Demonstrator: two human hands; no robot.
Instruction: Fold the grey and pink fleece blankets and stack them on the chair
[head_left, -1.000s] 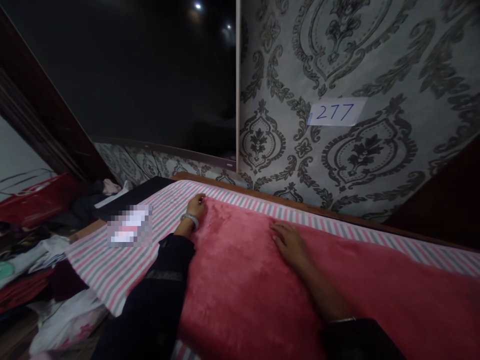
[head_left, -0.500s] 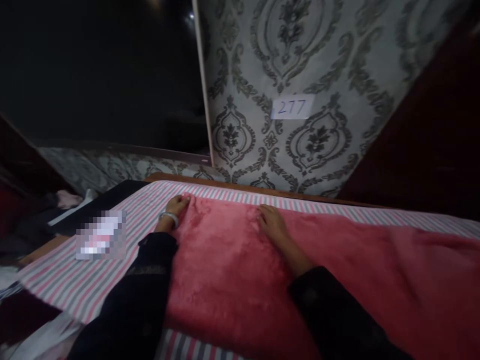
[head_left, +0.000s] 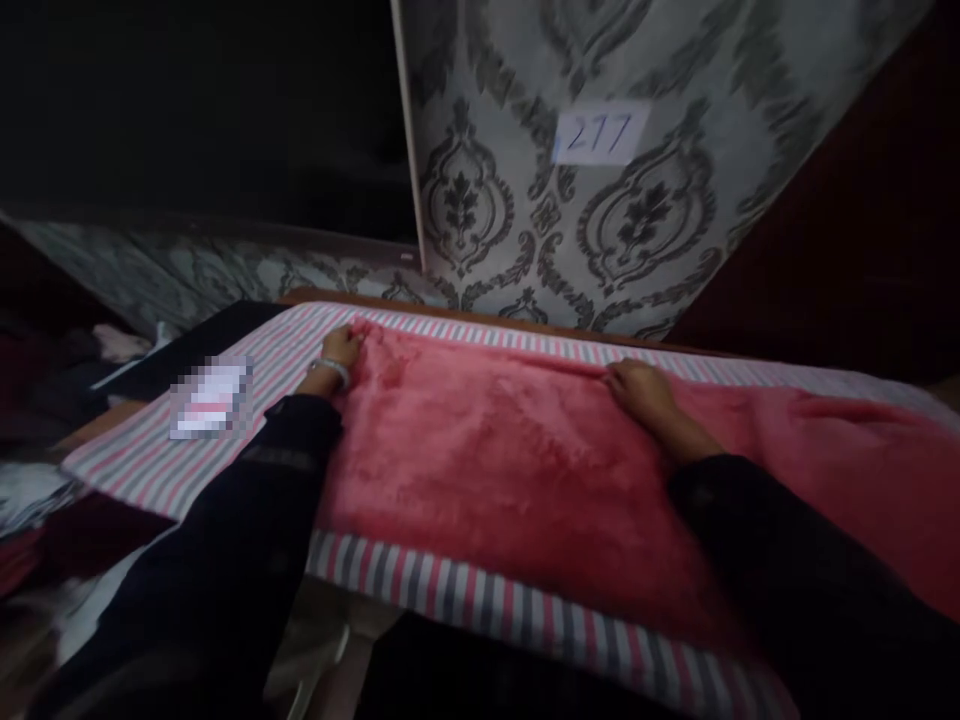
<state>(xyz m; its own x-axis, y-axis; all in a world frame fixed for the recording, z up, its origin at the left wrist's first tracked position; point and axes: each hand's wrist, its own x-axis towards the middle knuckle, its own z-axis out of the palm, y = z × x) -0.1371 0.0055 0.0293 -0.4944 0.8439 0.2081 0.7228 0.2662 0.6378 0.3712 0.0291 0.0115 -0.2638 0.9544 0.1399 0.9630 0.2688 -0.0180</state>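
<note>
Two bare hands rest on a red fleece blanket [head_left: 510,470] spread across a bed, seen from above in dim light. At the far left of the frame lies a dark jumble of clothes and bags [head_left: 45,500], too murky to tell apart. Next to it, on the striped sheet [head_left: 150,460] (pink, grey and white bands), sits a small blurred-out rectangle [head_left: 210,398]. The left hand [head_left: 341,348], with a pale bangle [head_left: 334,368] at the wrist and a dark sleeve behind it, sits at the blanket's upper left corner, fingers curled down onto the edge; whether it pinches the cloth cannot be told. The blanket fills the middle of the frame, covering most of the bed and leaving a strip of striped sheet showing along the near edge and the far edge. Right of centre, the right hand [head_left: 637,388] lies at the blanket's far edge, fingers bent and closed lightly over the hem where a small ridge of cloth rises. Above, in the upper middle, grey damask wallpaper [head_left: 487,200] carries a white label [head_left: 600,132] reading 277. A dark panel fills the upper left.
</note>
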